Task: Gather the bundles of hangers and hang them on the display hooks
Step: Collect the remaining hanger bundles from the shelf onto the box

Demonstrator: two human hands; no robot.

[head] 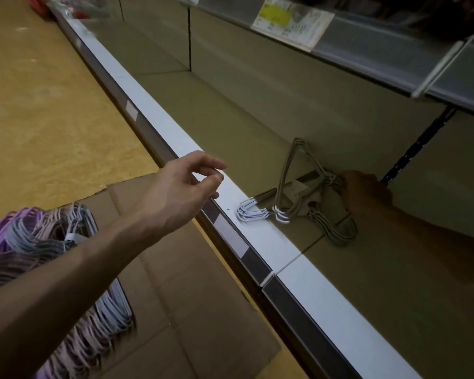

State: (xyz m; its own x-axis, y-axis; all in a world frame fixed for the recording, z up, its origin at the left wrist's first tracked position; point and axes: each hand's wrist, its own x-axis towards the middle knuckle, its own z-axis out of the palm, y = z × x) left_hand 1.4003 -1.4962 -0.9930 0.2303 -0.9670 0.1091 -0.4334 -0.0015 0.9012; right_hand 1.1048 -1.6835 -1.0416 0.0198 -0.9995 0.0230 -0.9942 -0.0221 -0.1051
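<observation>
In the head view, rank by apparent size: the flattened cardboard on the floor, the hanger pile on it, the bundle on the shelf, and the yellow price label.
1. flattened cardboard
2. hanger pile, though nearness to the camera and the forearm covering it make this unsure
3. bundle on the shelf, gripped by the right hand
4. yellow price label

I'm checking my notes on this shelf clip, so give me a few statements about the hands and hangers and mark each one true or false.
1. The right hand grips the hook end of the grey hanger bundle lying on the shelf. True.
2. The left hand holds a purple hanger. False: it holds nothing, its fingers loosely curled above the shelf's white front edge.
3. A pile of purple and grey hangers lies on flattened cardboard on the floor. True.
4. The grey bundle already hangs from a display hook. False: it rests on the shelf.
</observation>
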